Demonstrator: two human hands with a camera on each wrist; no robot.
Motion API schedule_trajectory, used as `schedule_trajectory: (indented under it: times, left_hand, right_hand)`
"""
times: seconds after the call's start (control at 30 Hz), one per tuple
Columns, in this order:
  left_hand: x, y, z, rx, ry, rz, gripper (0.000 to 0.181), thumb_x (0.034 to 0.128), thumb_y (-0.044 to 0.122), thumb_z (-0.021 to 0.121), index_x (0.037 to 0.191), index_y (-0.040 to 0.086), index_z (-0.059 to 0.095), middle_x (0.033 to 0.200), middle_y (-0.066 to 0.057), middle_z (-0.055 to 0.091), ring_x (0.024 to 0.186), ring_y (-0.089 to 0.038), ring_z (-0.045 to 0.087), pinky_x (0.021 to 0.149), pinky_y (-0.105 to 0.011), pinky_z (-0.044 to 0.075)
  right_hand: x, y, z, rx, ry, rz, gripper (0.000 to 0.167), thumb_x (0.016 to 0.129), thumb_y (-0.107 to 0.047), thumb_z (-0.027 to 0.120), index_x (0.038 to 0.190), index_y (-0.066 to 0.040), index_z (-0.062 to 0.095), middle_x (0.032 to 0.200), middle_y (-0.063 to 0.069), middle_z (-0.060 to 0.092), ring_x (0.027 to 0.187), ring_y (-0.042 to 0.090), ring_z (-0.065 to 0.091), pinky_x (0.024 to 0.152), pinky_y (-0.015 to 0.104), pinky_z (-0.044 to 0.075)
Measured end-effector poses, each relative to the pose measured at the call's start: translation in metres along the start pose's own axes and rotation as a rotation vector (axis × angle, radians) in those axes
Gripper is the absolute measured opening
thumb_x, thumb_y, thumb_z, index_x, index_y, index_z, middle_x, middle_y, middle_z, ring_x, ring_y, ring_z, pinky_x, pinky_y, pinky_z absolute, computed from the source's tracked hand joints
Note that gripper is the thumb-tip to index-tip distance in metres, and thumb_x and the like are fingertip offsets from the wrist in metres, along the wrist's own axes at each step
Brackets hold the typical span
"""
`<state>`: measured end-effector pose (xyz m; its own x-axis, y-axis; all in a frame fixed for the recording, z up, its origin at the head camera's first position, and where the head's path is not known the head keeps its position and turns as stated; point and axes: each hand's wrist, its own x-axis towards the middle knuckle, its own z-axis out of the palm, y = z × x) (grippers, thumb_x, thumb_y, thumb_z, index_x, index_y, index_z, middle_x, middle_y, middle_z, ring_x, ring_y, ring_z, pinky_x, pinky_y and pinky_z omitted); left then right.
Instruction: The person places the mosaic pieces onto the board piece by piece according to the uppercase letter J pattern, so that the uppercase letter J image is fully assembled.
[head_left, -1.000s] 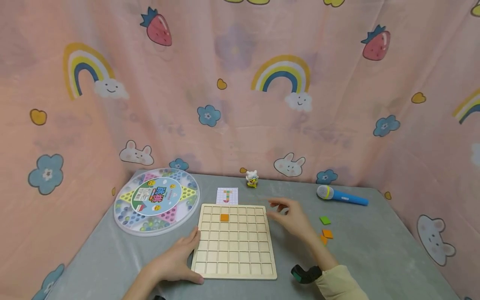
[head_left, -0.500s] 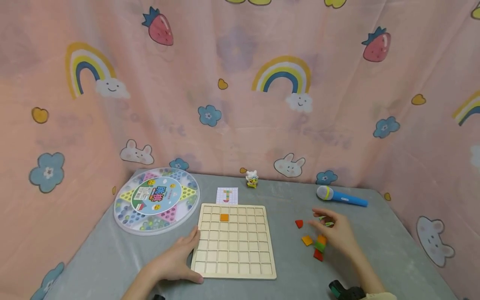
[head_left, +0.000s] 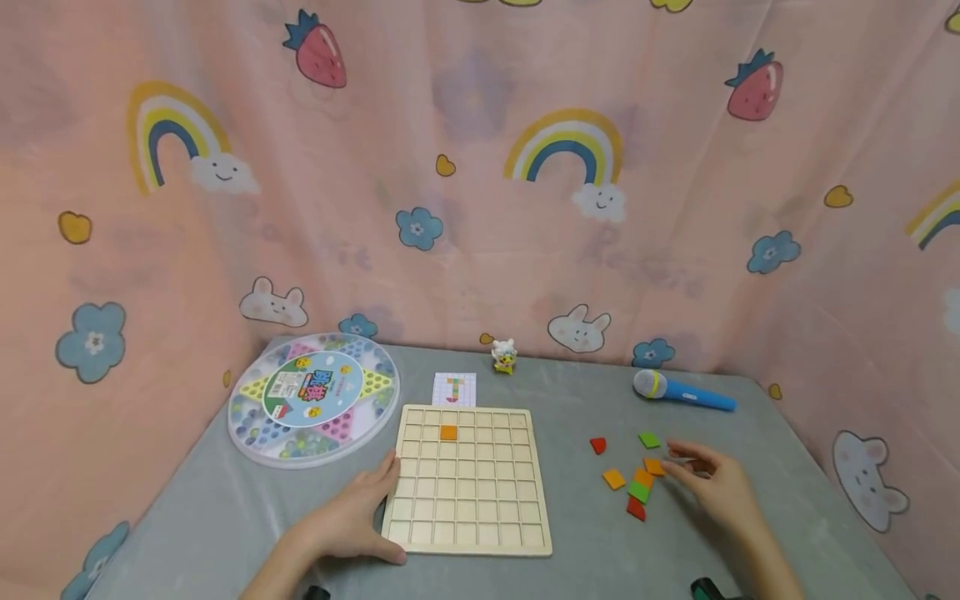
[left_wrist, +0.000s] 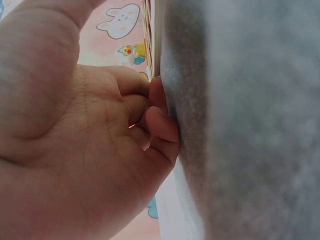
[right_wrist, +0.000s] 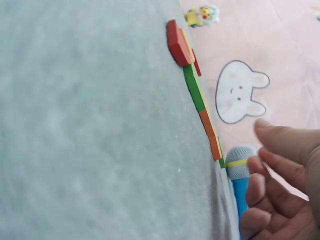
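Observation:
A pale wooden grid board [head_left: 467, 487] lies on the table, with one orange square tile [head_left: 448, 432] in its second row. My left hand [head_left: 348, 512] holds the board at its lower left corner, fingers along the left edge and thumb by the front edge. In the left wrist view the left hand's [left_wrist: 90, 135] fingers bend in toward the board's side. My right hand [head_left: 716, 487] hovers beside the loose tiles with loosely bent fingers, nothing between them. Nearest to it lies an orange tile [head_left: 654, 467]; a green tile [head_left: 648, 440] and red rounded tile [head_left: 636, 509] lie close by.
A pattern card [head_left: 454, 390] lies behind the board, with a small figurine [head_left: 504, 357] farther back. At the left is a round Chinese checkers set [head_left: 313, 400]. A blue toy microphone [head_left: 686, 392] lies at the back right. A printed curtain [head_left: 480, 275] hangs behind the table.
My right hand has moved right from beside the board, past the loose tiles. More loose tiles are now in sight, spread on the table. The left hand and board have stayed put.

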<state>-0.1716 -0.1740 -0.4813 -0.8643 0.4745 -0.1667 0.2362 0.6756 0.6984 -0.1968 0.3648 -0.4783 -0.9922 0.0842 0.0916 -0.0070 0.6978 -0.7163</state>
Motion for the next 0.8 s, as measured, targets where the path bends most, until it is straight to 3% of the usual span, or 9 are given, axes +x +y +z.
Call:
schedule_trajectory:
  times: [0.3, 0.53, 0.8]
  left_hand:
    - [0.003, -0.005, -0.002, 0.009, 0.003, -0.005, 0.139, 0.0662, 0.058, 0.096, 0.165, -0.007, 0.022, 0.175, -0.026, 0.010, 0.157, -0.054, 0.018, 0.123, -0.070, 0.021]
    - [-0.004, 0.011, -0.004, 0.008, -0.016, -0.011, 0.132, 0.0691, 0.041, 0.099, 0.163, -0.012, 0.023, 0.173, -0.031, 0.012, 0.155, -0.058, 0.019, 0.121, -0.072, 0.023]
    - [-0.004, 0.013, -0.004, 0.018, -0.011, -0.003, 0.130, 0.0706, 0.037, 0.100, 0.163, -0.013, 0.022, 0.173, -0.032, 0.011, 0.155, -0.056, 0.021, 0.121, -0.070, 0.026]
  right_hand:
    - [0.003, 0.013, 0.007, -0.024, -0.013, 0.011, 0.049, 0.097, -0.025, 0.080, 0.134, 0.005, 0.069, 0.123, 0.020, 0.076, 0.082, 0.005, 0.059, 0.070, 0.022, 0.050]
    - [0.001, 0.016, 0.013, -0.146, -0.010, -0.060, 0.039, 0.095, -0.018, 0.081, 0.127, 0.003, 0.074, 0.121, 0.019, 0.075, 0.086, 0.010, 0.053, 0.072, 0.025, 0.048]
    - [0.003, 0.018, 0.018, -0.224, 0.000, -0.097, 0.033, 0.095, -0.019, 0.081, 0.123, -0.002, 0.077, 0.103, 0.009, 0.069, 0.084, 0.016, 0.050, 0.070, 0.029, 0.041]
